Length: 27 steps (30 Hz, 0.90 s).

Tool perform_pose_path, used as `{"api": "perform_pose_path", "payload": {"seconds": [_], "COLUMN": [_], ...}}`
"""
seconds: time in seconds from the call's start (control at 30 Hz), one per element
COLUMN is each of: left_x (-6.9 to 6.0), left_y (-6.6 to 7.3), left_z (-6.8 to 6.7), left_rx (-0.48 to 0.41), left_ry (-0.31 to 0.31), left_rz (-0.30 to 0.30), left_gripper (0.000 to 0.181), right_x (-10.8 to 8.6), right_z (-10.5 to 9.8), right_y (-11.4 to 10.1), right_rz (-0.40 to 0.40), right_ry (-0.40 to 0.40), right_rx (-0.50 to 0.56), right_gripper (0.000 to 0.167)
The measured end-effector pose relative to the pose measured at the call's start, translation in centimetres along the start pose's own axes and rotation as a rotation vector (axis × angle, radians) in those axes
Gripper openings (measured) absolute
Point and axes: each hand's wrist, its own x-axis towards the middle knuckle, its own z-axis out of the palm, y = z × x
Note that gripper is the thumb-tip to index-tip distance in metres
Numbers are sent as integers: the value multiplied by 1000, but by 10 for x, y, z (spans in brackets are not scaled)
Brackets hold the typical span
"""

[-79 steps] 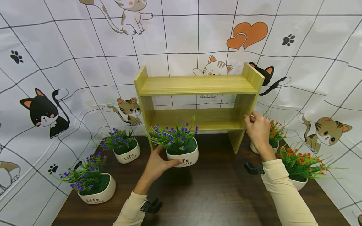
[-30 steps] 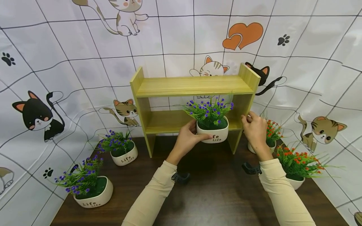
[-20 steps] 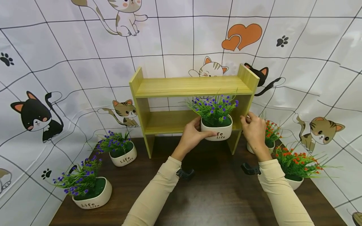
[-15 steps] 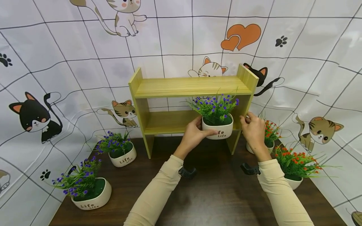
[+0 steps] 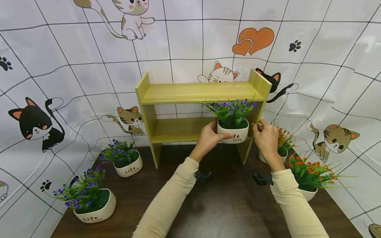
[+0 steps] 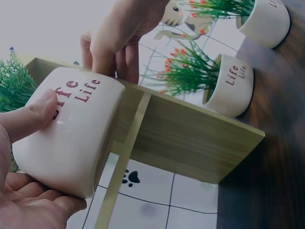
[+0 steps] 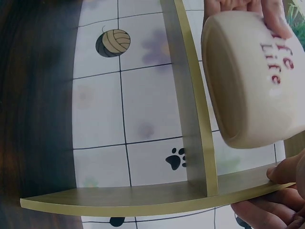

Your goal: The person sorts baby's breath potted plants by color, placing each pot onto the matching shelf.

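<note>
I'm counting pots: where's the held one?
In the head view, the held pot is right of centre, in the left hand, in front of the lower shelf.

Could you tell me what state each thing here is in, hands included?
Held pot: off the table, roughly upright, purple flowers in it
Left hand: gripping that pot
Right hand: gripping the shelf's right side panel
Shelf: standing upright
Near purple-flowered pot: upright on the table
Far purple-flowered pot: likewise
Near red-flowered pot: upright
Far red-flowered pot: upright, partly hidden
</note>
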Motion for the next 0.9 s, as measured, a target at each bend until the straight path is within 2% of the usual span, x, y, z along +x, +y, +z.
{"api": "perform_pose_path", "payload": {"seconds": [0.33,0.7,0.9], "left_x": [15,33,41], "left_y": [-2,-4,-4], "left_z": [5,12,16], "left_rx": [53,13,8], "left_ry": [18,27,22], "left_rz": [8,-5,-9], "left_gripper": [88,93,89], "right_x": [1,0,1], "right_z": [2,3,3], "right_y": [4,5,5], "right_rz": [-22,-32,-40], "right_ry": [6,23,23], "right_rx": [-9,-8,-6], "right_gripper": [17,19,16]}}
